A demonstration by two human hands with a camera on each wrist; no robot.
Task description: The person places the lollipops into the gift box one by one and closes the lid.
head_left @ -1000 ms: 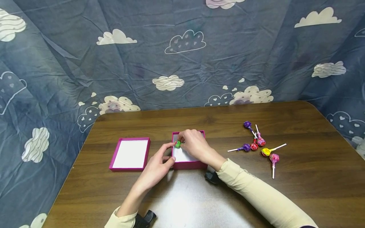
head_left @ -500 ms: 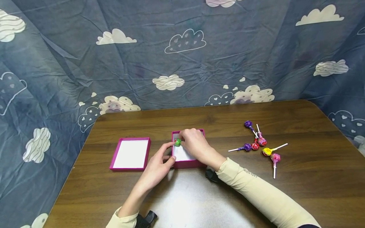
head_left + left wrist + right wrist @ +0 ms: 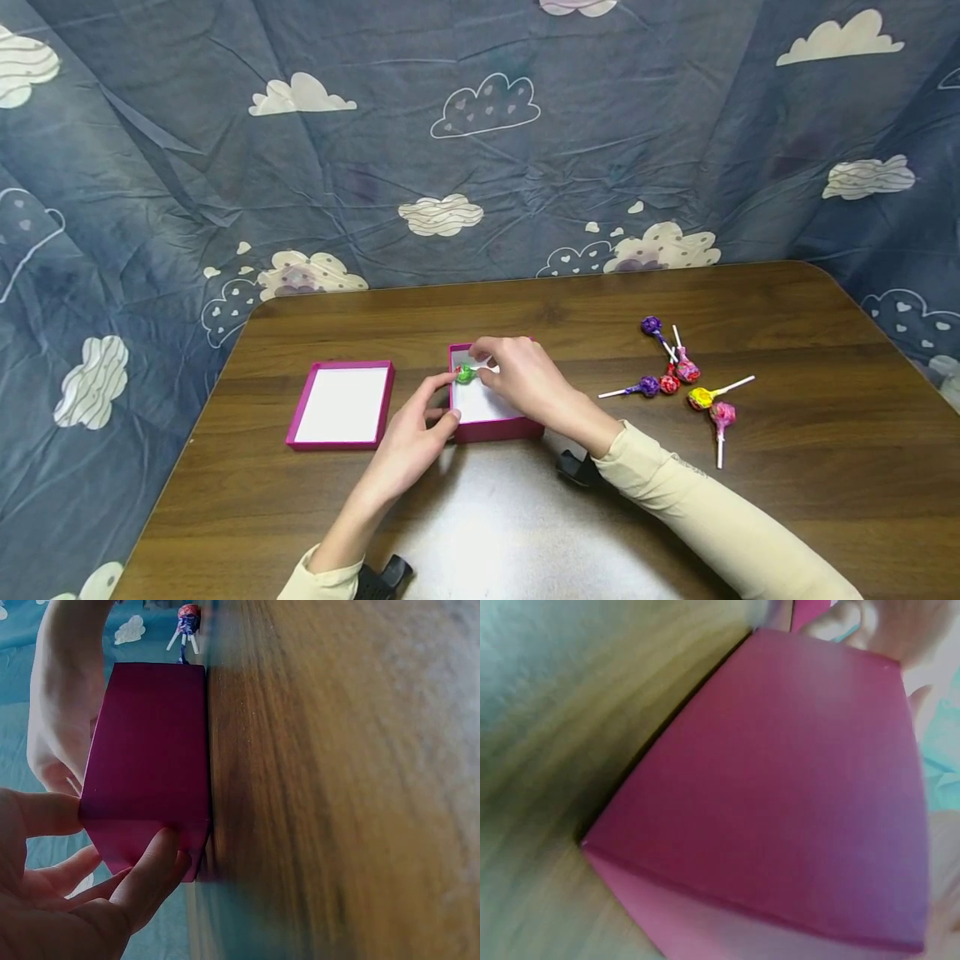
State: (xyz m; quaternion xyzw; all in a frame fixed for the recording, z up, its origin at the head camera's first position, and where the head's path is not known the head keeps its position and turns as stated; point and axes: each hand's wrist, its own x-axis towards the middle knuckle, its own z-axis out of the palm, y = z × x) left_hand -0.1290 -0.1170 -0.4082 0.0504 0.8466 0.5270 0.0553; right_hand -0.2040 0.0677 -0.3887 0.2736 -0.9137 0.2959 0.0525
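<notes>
In the head view a magenta box with a white inside stands on the table. A green-wrapped lollipop lies inside it, near the left wall, its white stick partly under my right hand. My left hand rests against the box's left side, fingers relaxed; the left wrist view shows its fingertips touching the wall. Above the box opening is my right hand, thumb and index finger parted near the stick. The right wrist view is mostly filled by the box wall.
Left of the box lies its magenta-rimmed lid, white inside facing up. Several wrapped lollipops lie loose on the right, among them a yellow lollipop, a pink lollipop and a purple lollipop. A cloud-patterned cloth hangs behind the table.
My right thumb and index finger have parted from the green lollipop's stick, and the hand has shifted slightly right. The lollipop now lies in the box. My left hand stays at the box's side.
</notes>
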